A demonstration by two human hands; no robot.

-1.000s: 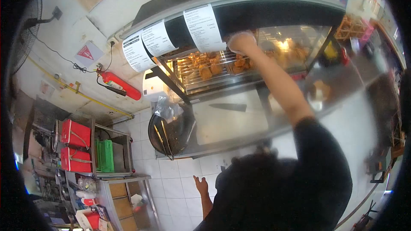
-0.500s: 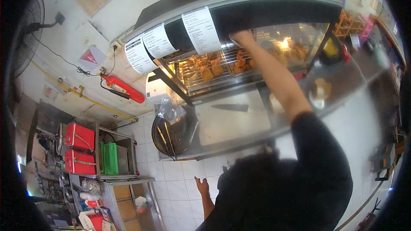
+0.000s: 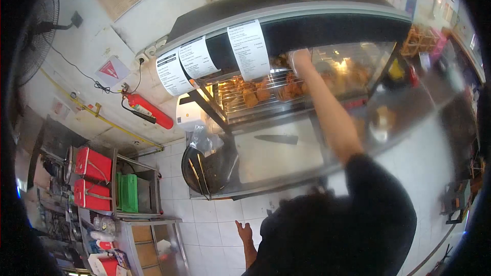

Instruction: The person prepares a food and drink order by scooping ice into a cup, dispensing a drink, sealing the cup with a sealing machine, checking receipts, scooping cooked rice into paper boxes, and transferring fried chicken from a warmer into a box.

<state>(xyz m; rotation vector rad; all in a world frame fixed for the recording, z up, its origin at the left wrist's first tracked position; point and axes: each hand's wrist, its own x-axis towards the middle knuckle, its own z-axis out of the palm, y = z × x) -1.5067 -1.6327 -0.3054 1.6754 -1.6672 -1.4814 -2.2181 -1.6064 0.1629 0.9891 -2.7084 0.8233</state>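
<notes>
My right hand (image 3: 300, 62) reaches into the lit glass food warmer (image 3: 286, 26), just under its dark upper edge. A pale edge shows at the hand, but its fingers and anything in them are hidden. Browned fried pieces (image 3: 250, 97) lie on wire racks below and beside it. My left hand (image 3: 245, 231) hangs low over the tiled floor, thumb and fingers apart, holding nothing. A dark-bladed knife (image 3: 279, 138) rests on the white cutting board (image 3: 255, 166) in front of the warmer.
Left of the board are a black pan (image 3: 220, 174) with tongs (image 3: 200, 173) and a clear plastic bag (image 3: 205, 140). Paper slips (image 3: 247, 51) hang on the warmer. A fire extinguisher (image 3: 150, 109) is on the wall. Red bags (image 3: 93, 163) and a green crate (image 3: 128, 192) sit left.
The view has shifted slightly, so the warmer appears lower. My right hand has moved a little rightward along the warmer's upper edge; my left hand remains low with fingers apart.
</notes>
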